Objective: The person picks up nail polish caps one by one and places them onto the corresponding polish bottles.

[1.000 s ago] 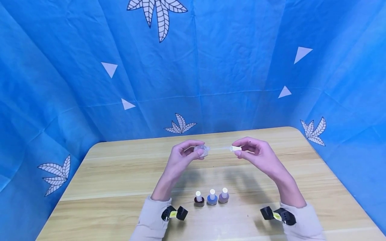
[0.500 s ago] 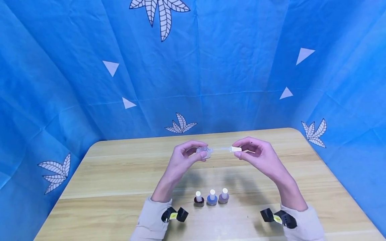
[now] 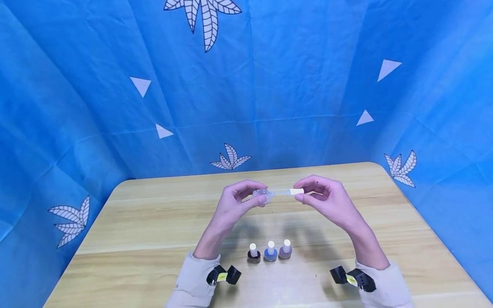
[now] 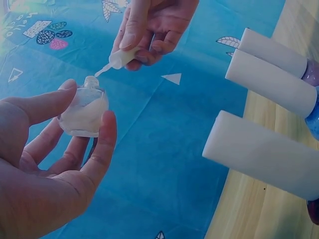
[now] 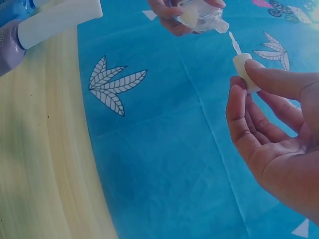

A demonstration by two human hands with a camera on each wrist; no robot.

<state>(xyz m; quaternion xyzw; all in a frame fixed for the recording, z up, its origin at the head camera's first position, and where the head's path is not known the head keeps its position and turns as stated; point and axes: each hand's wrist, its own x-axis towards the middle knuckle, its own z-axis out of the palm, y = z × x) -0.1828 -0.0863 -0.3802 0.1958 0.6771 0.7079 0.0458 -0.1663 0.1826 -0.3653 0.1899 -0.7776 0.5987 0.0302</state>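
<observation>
Between thumb and fingers, my left hand (image 3: 235,205) holds a clear glass nail polish bottle (image 4: 85,112) with whitish contents; its neck is uncapped and points toward the other hand. My right hand (image 3: 327,199) pinches the white cap (image 5: 245,73) of the bottle. A thin brush (image 5: 235,44) coated in white sticks out of the cap, its tip close to the bottle's mouth. Both wrist views show a small gap between tip and mouth. Both hands are raised above the wooden table.
Nearer my body, three capped nail polish bottles stand in a row on the table (image 3: 154,239): a dark one (image 3: 253,256), a blue one (image 3: 271,254) and a mauve one (image 3: 286,252). A blue cloth backdrop (image 3: 300,85) hangs behind the table.
The bottle in my left hand has shifted slightly right and turned its neck toward the brush. My right hand has come a little left with the cap, narrowing the distance between them.
</observation>
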